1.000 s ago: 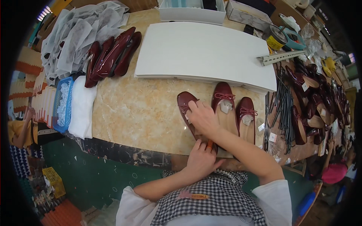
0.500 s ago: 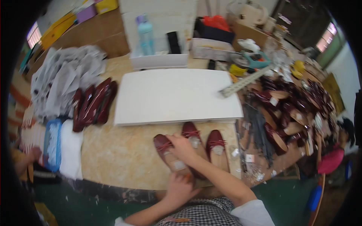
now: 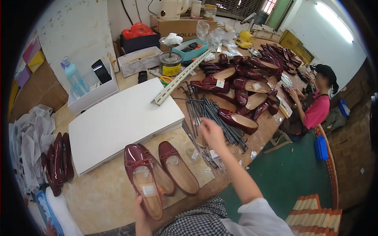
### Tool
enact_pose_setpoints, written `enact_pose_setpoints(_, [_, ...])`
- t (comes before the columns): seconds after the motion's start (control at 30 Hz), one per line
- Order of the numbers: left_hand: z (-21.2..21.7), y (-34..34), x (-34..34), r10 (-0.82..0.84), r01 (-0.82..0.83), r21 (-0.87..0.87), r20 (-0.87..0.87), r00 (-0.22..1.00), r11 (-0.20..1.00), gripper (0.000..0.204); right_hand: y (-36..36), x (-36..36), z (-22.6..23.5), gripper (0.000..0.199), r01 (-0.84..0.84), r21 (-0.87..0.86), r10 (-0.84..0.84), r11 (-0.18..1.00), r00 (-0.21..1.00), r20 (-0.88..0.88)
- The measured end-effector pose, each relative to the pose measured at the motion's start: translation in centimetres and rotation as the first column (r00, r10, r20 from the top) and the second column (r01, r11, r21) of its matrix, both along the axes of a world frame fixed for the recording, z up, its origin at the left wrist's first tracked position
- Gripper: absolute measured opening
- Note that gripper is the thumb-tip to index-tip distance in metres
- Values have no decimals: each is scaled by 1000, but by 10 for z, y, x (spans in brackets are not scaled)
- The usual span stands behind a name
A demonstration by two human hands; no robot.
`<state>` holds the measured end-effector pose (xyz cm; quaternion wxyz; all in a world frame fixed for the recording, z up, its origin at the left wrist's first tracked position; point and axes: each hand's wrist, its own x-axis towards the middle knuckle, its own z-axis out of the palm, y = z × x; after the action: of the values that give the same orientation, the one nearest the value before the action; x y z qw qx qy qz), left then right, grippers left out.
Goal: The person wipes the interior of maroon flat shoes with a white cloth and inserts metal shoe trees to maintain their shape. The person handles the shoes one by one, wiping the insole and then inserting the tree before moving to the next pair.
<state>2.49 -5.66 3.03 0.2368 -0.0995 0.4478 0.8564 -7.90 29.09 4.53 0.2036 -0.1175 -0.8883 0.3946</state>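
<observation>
My left hand (image 3: 141, 214) is closed round the heel of a burgundy ballet flat (image 3: 138, 157), a bow on its toe, paper stuffing inside and a white label on the insole. Partly behind it lies a second flat (image 3: 164, 181); a third matching flat (image 3: 179, 169) sits just to the right. My right hand (image 3: 212, 135) reaches over a heap of dark thin rods (image 3: 222, 124), fingers bent together near a small pale thing. Whether that pale thing is between the fingertips is unclear.
A stack of white sheets (image 3: 126, 120) fills the table's middle, with a slotted metal bar (image 3: 179, 82) across its corner. Many burgundy shoes (image 3: 252, 84) are heaped at right, beyond which a person in pink (image 3: 318, 108) works. More shoes (image 3: 58, 161) stand at left.
The view has swung to the right. My right hand has left the flat's toe and moved over to the dark rods. The left hand still grips the heel, and that flat now overlaps its neighbour.
</observation>
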Motion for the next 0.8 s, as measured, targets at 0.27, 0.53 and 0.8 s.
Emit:
enact_pose_setpoints(0.27, [13, 1, -4, -24, 27, -59, 55, 998, 998, 78, 49, -36, -40, 42, 2, 293, -78, 956, 965, 250])
enact_pose_setpoints(0.53, [0, -7, -28, 196, -194, -87, 19, 980, 977, 74, 54, 9, 8, 55, -49, -403, 184, 914, 935, 304])
enact_pose_setpoints(0.8, [13, 1, -35, 223, -223, 22, -4, 975, 975, 73, 22, 68, 62, 27, -164, -608, 239, 777, 970, 44])
